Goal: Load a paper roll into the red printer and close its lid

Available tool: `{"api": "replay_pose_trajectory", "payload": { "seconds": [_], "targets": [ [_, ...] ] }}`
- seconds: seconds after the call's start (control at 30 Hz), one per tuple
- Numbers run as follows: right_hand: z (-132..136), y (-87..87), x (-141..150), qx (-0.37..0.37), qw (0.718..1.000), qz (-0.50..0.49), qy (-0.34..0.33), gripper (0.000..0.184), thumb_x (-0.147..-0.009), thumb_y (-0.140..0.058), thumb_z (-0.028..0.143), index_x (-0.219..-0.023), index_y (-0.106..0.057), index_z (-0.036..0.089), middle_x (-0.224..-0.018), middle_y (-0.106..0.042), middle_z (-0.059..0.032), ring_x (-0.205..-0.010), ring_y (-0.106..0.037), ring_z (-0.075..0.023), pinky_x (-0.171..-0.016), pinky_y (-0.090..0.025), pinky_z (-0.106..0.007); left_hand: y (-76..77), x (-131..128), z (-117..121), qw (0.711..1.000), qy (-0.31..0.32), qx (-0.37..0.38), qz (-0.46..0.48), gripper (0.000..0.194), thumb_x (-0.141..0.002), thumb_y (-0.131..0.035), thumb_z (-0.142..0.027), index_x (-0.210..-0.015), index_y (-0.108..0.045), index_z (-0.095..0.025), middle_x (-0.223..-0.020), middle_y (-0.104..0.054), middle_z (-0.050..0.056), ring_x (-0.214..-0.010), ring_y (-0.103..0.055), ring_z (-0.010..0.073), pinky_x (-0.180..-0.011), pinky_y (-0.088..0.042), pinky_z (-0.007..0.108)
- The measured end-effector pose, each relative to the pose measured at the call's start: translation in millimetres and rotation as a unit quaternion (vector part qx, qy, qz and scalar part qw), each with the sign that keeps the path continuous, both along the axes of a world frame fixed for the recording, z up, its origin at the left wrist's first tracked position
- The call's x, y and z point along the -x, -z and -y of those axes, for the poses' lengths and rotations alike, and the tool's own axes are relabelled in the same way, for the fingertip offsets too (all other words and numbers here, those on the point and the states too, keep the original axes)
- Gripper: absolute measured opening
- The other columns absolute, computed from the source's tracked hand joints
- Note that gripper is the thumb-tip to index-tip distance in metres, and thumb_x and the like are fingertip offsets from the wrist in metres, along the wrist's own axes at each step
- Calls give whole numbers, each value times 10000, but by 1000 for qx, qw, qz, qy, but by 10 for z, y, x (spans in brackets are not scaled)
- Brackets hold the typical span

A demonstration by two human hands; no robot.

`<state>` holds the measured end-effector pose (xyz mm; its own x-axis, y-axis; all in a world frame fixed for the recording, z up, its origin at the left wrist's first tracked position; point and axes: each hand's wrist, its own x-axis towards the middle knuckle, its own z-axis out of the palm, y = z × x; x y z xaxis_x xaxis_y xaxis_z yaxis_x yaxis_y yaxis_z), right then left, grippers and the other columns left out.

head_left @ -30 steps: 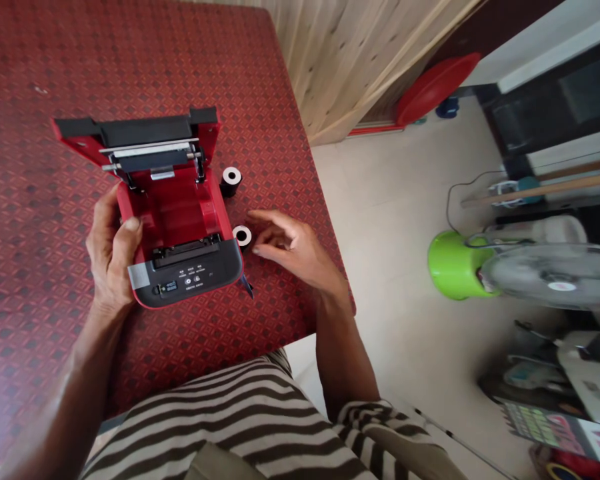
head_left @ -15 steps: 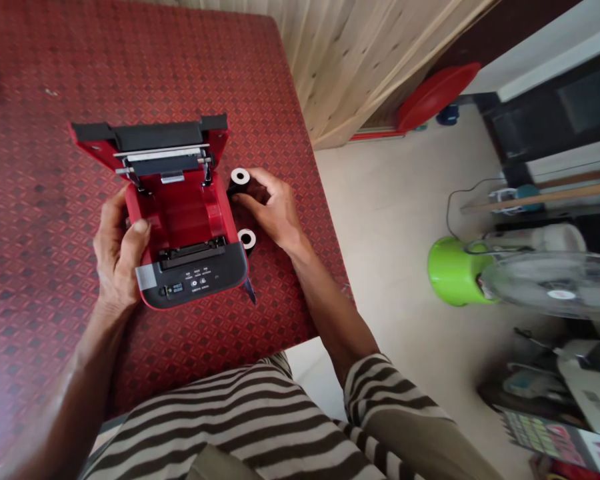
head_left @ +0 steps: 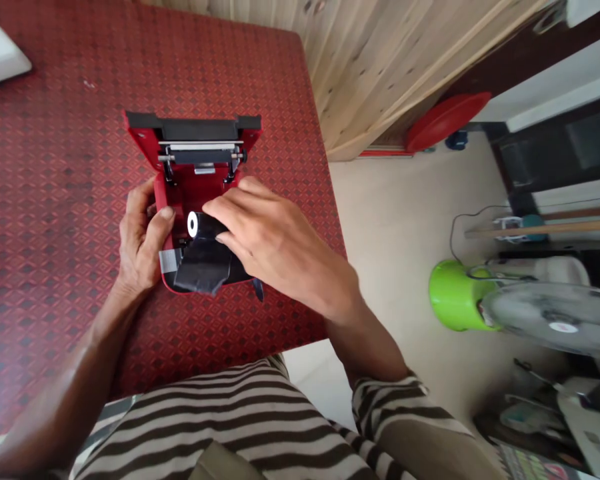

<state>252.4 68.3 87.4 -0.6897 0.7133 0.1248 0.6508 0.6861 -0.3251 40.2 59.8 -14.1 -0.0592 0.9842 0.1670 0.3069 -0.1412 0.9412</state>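
Observation:
A red and black receipt printer (head_left: 167,275) rests on the table with its lid (head_left: 200,128) raised. My left hand (head_left: 145,233) is closed on the printer's left wall, thumb on the rim. Between the fingers of my right hand (head_left: 275,247) is a black paper roll (head_left: 207,227) with a white end and a hole through its core. The roll lies sideways over the printer's open bay, and its loose black end drapes over the front panel. My right hand covers the printer's right side; the other roll seen earlier is out of sight.
The table's red patterned top (head_left: 70,180) ends on the right above a pale floor (head_left: 385,220). A white object (head_left: 0,53) stands at the far left. A lime green bucket (head_left: 453,297) and a fan (head_left: 545,317) are off to the right.
My right hand has picked up a black paper roll from beside the printer and brought it left over the open bay. My left hand stays on the printer. The view has shifted slightly.

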Motion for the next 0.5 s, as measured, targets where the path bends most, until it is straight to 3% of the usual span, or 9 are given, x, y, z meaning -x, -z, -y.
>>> {"api": "replay_pose_trajectory", "payload": {
  "seconds": [0.17,0.33,0.5],
  "targets": [
    [-86,104,293,18,996,79,40,255,-1031,-429,70,-1098,-671,115,-1003,-720,-124,-1052,-655,-262,-851,-572,-386,3,2,-1,1000,9,-14,-2,603,-948,-535,-637,-1365,-607,-207,-1186,-679,80,-1012,-625,220,-906,-527,381],
    [-230,65,416,57,987,133,66,348,-1028,-381,50,-1111,-710,125,-1077,-733,-156,-1064,-698,-292,-915,-554,-437,23,11,6,1000,16,-19,-2,614,-965,-515,-634,-1394,-586,-201,-1200,-655,96,-1018,-624,219,-913,-541,379],
    [-320,282,398,55,993,73,77,312,-1023,-428,81,-1036,-735,132,-1062,-748,-166,-1032,-705,-255,-944,-548,-410,18,29,10,999,23,-22,-19,584,-980,-504,-605,-1404,-581,-210,-1194,-655,93,-1056,-620,226,-971,-530,399]
  ]
}}
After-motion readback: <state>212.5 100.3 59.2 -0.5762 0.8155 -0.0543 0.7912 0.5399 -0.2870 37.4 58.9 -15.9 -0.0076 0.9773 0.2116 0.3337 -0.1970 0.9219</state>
